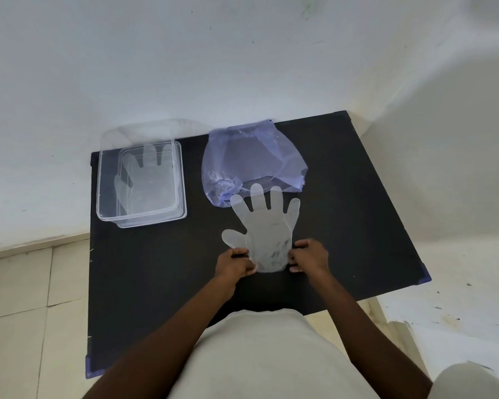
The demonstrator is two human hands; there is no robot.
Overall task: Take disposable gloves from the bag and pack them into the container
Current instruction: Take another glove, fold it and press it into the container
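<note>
Left hand [233,264]: pinches glove [267,234] cuff's left edge.
Right hand [310,256]: pinches cuff's right edge.
Box [104,203]: far left, glove inside.
Bag [254,159]: beyond glove fingertips.
Table [357,211]: bare right side.
Writing: none legible.

Both hands pinch a clear glove's [267,234] cuff flat on the black table [357,214]: left hand [233,263], right hand [310,256]. Beyond the fingertips [294,269] lie a bluish bag [254,165] and a clear container [141,184], seemingly holding another glove [144,180].
</note>
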